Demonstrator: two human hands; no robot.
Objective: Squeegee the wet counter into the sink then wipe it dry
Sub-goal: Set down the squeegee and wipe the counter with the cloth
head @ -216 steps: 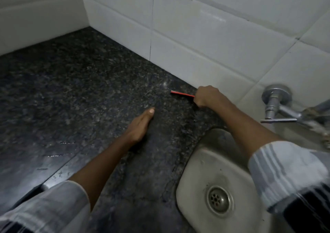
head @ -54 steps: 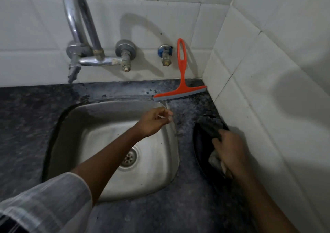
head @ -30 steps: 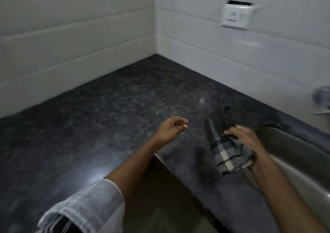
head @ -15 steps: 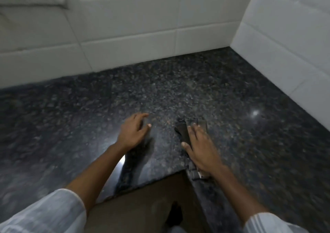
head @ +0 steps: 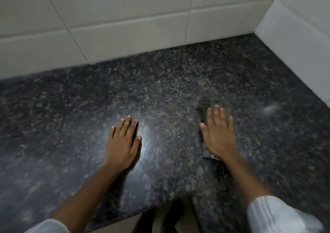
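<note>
The dark speckled granite counter (head: 160,83) fills the view, with a bright glare patch near its middle. My left hand (head: 122,143) lies flat on it, fingers spread, holding nothing. My right hand (head: 218,134) presses flat on a dark checked cloth (head: 204,106), which lies on the counter and shows only past my fingertips and beside my wrist. The hand is motion-blurred. The sink and the orange squeegee are out of view.
White tiled walls (head: 125,22) meet at an inner corner at the upper right (head: 257,31). The counter's front edge (head: 142,213) forms an inside corner at the bottom, with the floor showing below it.
The view has swung from the sink to the counter corner. My right hand, with the cloth under it, has slid farther away from me; my left hand has flattened on the counter.
</note>
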